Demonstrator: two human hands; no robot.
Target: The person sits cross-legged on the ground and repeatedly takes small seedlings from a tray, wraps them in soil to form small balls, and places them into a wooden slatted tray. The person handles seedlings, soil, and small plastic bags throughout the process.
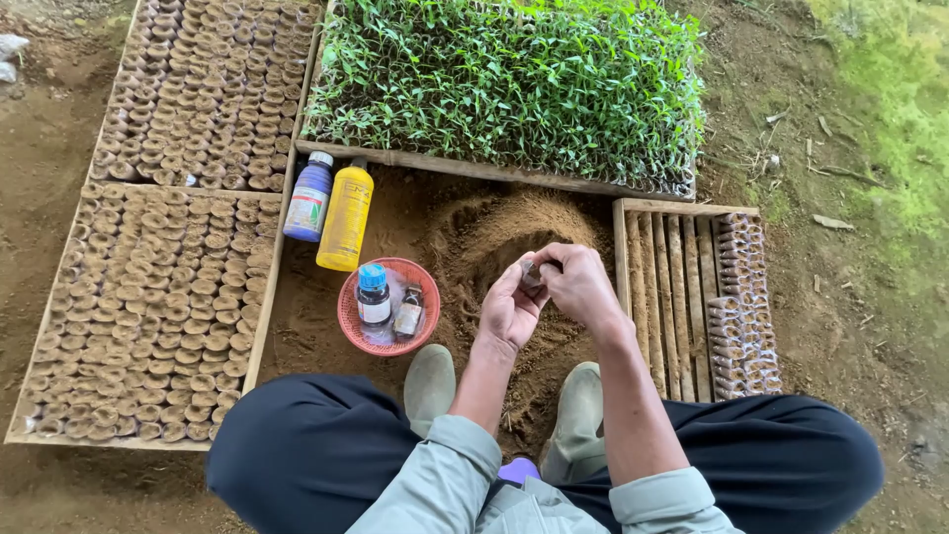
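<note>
Pot is small, light and soft; my left hand and right hand pinch its sides gently over the soil.

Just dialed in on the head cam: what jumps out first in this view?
The dense green seedling tray at top centre stands out first, beside wooden trays of small soil-filled pots on the left. At centre, the left hand and right hand meet on a small dark object above a soil mound, with a red basket of bottles alongside.
</note>
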